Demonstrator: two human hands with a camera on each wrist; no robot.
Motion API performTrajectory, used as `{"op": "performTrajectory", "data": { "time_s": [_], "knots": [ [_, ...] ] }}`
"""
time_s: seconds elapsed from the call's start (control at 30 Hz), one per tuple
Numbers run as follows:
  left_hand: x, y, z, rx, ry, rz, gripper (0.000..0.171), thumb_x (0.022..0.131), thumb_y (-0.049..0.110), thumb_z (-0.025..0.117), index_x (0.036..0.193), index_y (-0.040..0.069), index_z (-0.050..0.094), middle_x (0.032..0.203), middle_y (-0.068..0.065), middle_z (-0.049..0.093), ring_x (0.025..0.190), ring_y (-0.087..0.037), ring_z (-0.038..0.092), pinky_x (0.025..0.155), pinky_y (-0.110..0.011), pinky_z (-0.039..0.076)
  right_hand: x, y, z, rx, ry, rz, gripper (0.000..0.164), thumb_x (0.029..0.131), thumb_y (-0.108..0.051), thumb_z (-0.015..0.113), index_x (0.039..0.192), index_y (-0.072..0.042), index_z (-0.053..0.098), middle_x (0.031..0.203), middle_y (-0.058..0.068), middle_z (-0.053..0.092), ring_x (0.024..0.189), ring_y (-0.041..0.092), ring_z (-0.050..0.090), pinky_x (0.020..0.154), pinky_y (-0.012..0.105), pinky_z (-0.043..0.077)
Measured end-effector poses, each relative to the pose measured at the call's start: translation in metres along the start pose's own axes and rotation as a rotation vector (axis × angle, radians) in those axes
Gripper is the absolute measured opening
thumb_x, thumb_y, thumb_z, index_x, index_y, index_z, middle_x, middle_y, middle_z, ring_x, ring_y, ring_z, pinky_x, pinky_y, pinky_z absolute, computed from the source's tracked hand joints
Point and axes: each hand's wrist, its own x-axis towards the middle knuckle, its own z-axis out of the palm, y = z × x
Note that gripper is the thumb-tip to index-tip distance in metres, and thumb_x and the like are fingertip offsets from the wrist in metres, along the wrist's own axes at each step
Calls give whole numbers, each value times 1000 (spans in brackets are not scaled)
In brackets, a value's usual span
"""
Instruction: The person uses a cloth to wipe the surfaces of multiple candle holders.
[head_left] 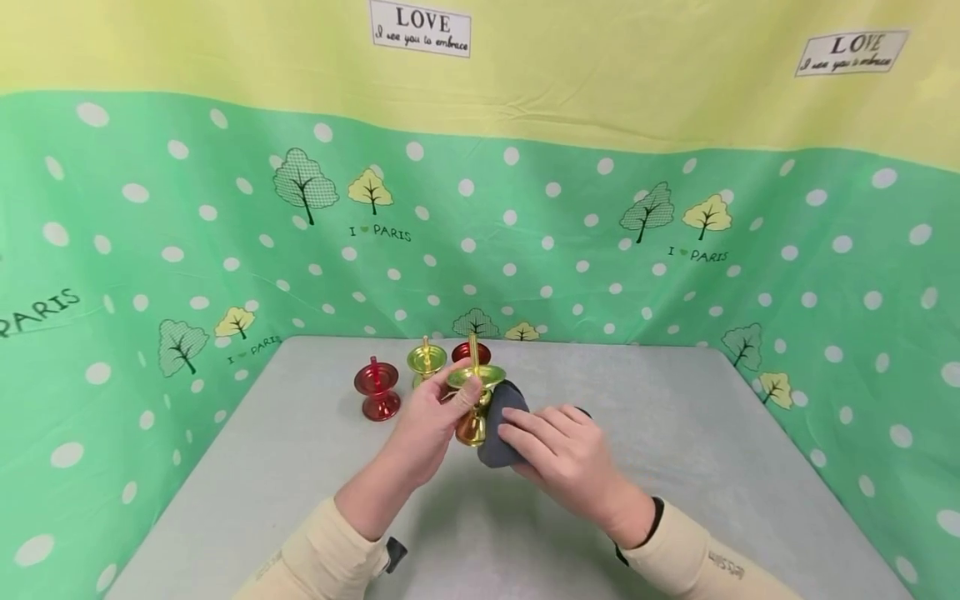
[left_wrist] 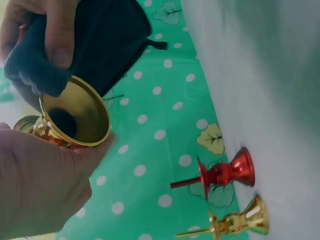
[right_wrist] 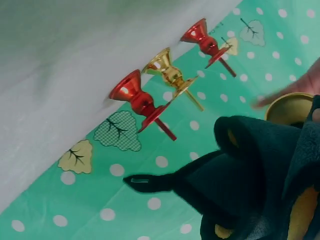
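My left hand grips a shiny gold candlestick by its stem, above the table. Its dish and thin stick point up in the head view, while the left wrist view looks into its hollow base. A dark blue-grey cloth is pinched in my right hand and lies against the right side of that base. In the left wrist view the cloth overlaps the base's rim, with the thumb on top of it. A small loop hangs from the cloth's corner.
Behind the hands, a red candlestick stands at left, a gold one further back, and another red one partly hidden in the head view. Green dotted fabric walls the grey table at back and sides.
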Motion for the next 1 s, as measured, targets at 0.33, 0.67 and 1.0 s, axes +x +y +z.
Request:
{"op": "performTrajectory", "data": {
  "time_s": [0.33,0.67,1.0],
  "knots": [
    [-1,5,-3,168,131,15,56,97,26,82,145,8,61,130,-16,73,111,-14,72,98,-30,60,8,-6,1,-36,46,-65,18,104,-21,69,114,-11,80,113,6,83,81,19,73,67,31,55],
    [-1,0,-12,14,-102,29,63,105,27,71,156,-1,47,145,-15,66,120,-9,70,110,-30,55,-1,2,-7,83,-60,3,34,98,-32,78,123,-10,78,118,6,82,87,20,76,70,34,58],
    [-1,0,-5,6,-97,66,68,103,32,74,155,2,42,151,-18,61,129,-12,66,112,-28,53,7,-8,-2,-129,49,-51,25,110,-24,61,112,-10,81,111,9,83,79,21,74,65,33,57]
  ]
}}
